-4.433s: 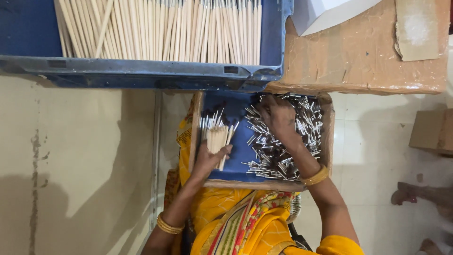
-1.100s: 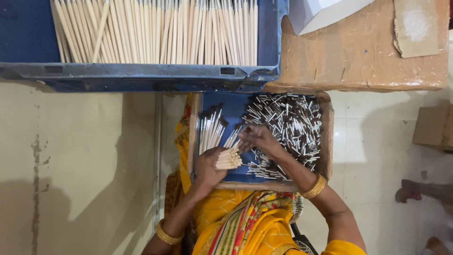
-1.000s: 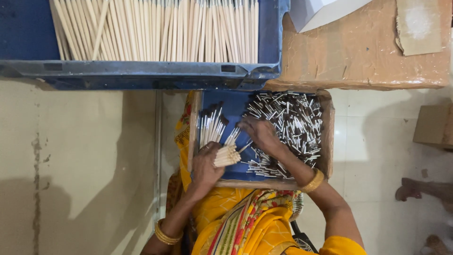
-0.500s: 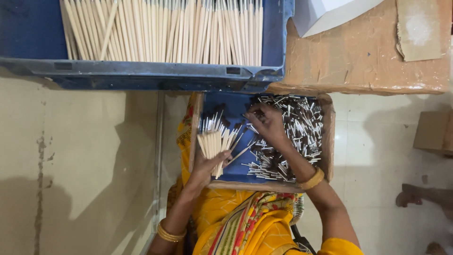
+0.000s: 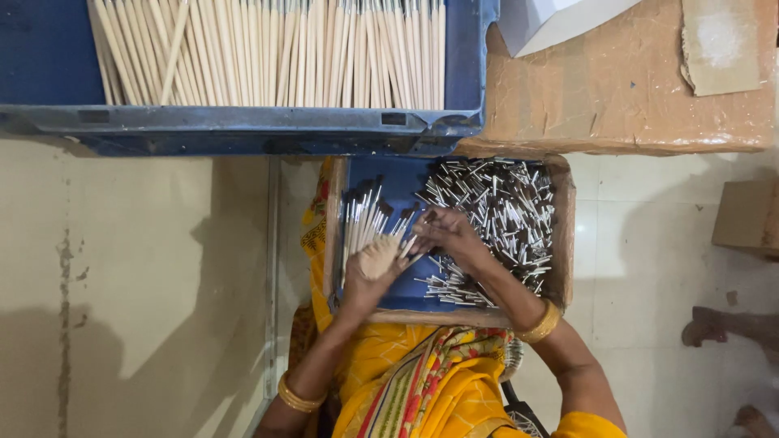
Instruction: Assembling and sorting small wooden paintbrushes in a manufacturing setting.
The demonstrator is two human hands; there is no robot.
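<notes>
My left hand [image 5: 367,284] grips a bundle of brush sticks [image 5: 369,235] at left of tray [image 5: 563,235]; right hand [image 5: 450,235] pinches one stick's tip, beside metal ferrules [image 5: 495,211] at right.

Even indoor light, medium bright. Soft shadow on floor [image 5: 138,341] at left, dark band under blue crate [image 5: 243,130]. Glints on metal ferrules [image 5: 503,203]. Sharp overall, slight edge softness, no blur.

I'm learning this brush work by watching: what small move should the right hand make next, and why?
Probably seat the piece pinched in the right hand onto a stick in the bundle of sticks held by the left hand: the fingertips already meet the bundle, beside the pile of metal ferrules.
</notes>
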